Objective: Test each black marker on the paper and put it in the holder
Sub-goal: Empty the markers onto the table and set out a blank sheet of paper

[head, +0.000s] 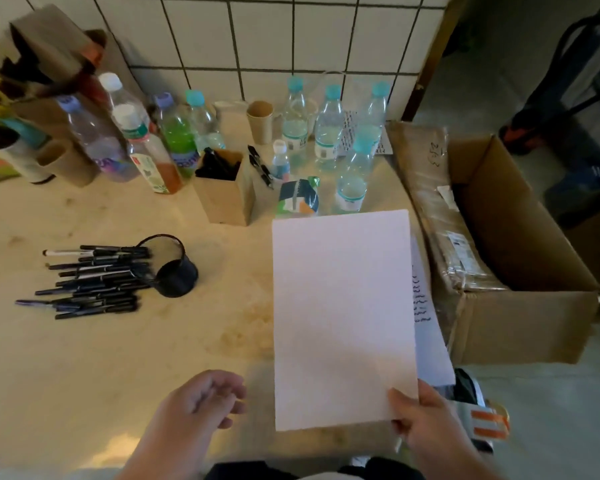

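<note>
A blank white sheet of paper (342, 317) is held over the right part of the counter, with my right hand (426, 420) pinching its lower right corner. Under it lies another sheet with black scribbles (425, 306). My left hand (198, 403) hovers with loosely curled fingers just left of the sheet and holds nothing. A pile of several black markers (94, 280) lies at the left. Beside the pile, a black round holder (175, 268) lies on its side. A brown cardboard holder (224, 190) farther back has black markers standing in it.
Several plastic bottles (326, 133) stand along the tiled wall, with paper cups (260, 121) and a small carton (298, 197). Loose black pens (261, 166) lie behind the cardboard holder. An open cardboard box (499, 237) sits at the counter's right edge.
</note>
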Tool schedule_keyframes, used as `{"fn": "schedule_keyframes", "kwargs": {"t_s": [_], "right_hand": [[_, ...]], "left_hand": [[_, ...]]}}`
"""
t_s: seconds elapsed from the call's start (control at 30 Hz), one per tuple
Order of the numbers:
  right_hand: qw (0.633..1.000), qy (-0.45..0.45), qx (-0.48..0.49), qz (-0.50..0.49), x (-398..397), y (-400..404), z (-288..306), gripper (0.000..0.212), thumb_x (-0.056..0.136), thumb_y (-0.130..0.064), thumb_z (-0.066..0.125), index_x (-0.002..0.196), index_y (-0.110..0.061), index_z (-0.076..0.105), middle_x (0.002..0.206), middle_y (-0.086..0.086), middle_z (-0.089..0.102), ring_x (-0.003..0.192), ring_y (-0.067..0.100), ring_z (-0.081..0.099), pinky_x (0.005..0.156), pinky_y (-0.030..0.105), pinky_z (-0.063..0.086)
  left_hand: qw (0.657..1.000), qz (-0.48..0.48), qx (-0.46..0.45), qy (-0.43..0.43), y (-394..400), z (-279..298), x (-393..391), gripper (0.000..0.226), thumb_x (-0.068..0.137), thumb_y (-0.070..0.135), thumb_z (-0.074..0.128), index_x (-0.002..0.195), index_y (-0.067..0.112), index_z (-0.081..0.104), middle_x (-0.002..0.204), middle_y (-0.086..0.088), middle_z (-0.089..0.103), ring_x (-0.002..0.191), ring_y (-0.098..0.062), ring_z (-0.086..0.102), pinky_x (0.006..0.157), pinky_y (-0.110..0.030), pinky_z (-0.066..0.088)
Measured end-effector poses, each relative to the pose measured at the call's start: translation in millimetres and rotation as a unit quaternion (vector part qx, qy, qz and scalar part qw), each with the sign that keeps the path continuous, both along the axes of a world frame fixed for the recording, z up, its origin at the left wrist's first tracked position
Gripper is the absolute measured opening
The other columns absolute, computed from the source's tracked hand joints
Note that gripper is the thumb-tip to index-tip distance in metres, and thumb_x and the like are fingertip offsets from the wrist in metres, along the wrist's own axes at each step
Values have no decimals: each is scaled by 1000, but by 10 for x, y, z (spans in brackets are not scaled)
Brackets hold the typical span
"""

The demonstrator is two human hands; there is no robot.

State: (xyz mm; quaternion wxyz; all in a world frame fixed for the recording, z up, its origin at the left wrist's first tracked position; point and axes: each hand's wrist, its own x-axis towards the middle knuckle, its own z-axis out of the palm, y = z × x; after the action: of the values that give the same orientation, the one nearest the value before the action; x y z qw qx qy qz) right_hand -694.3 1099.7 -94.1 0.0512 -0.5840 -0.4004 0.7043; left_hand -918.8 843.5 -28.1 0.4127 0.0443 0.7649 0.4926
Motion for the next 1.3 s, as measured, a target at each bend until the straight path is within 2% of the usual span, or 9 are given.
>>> {"fn": "schedule_keyframes", "kwargs": {"t_s": [0.07,0.2,0.33,0.57,0.8,0.9,1.03,1.2,1.3], "right_hand": [[1000,13,2,-20,-234,-270,-1,19,98,3,62,105,-12,71,89,17,70,81,38,60,66,42,48],[996,50,19,-75,-707,-738,37,27,93,14,58,95,-9,71,64,8,75,69,32,60,48,28,51],[995,58,10,-83,-977,-1010,43,25,93,14,59,95,-8,70,65,6,76,52,23,68,39,24,49],[997,63,6,-43,-1092,-1102,45,22,90,12,64,97,-4,76,78,15,78,59,28,70,47,30,52],[996,75,34,26,-1192,-1146,108,12,89,11,67,88,3,76,67,17,68,49,21,55,43,30,41],[993,89,37,65,-1294,-1206,117,17,91,9,66,83,-1,78,72,15,71,59,21,59,50,31,43],[988,101,41,113,-1430,-1346,152,16,92,10,63,96,-1,75,76,13,74,65,22,63,50,30,48],[983,86,45,155,-1738,-1541,120,21,93,6,66,104,-10,76,96,14,81,89,33,71,63,35,51],[984,83,50,150,-2029,-1757,89,26,90,6,67,104,-13,77,97,11,81,87,29,75,62,35,55]], "left_hand": [[1000,-9,-3,-13,-223,-24,-244,33,96,-1,55,87,22,77,94,-7,77,84,-24,74,73,-40,56],[999,-27,-8,-18,-655,-69,-667,37,96,-1,55,87,29,76,95,-5,77,84,-22,74,75,-40,56],[1000,-15,-12,-12,-981,-50,-912,38,94,-4,55,86,27,76,94,-6,77,83,-24,74,74,-41,54],[1000,5,-13,1,-1160,-54,-1025,32,95,-3,56,89,21,76,95,-5,78,84,-24,74,73,-41,55],[998,35,-28,33,-1206,46,-871,25,93,-8,55,95,9,72,93,-6,78,82,-26,75,71,-41,54],[997,45,-38,39,-1288,72,-872,25,94,-9,54,95,9,72,92,-7,78,82,-27,74,72,-43,55],[996,56,-51,55,-1470,121,-903,26,93,-8,55,95,10,73,91,-6,78,80,-24,75,72,-43,55],[995,74,-58,45,-1743,115,-1218,25,93,-8,55,95,10,72,90,-6,78,80,-24,75,73,-44,55],[995,67,-53,43,-1919,70,-1534,24,93,-9,55,96,9,71,90,-7,78,79,-24,74,71,-43,55]]}}
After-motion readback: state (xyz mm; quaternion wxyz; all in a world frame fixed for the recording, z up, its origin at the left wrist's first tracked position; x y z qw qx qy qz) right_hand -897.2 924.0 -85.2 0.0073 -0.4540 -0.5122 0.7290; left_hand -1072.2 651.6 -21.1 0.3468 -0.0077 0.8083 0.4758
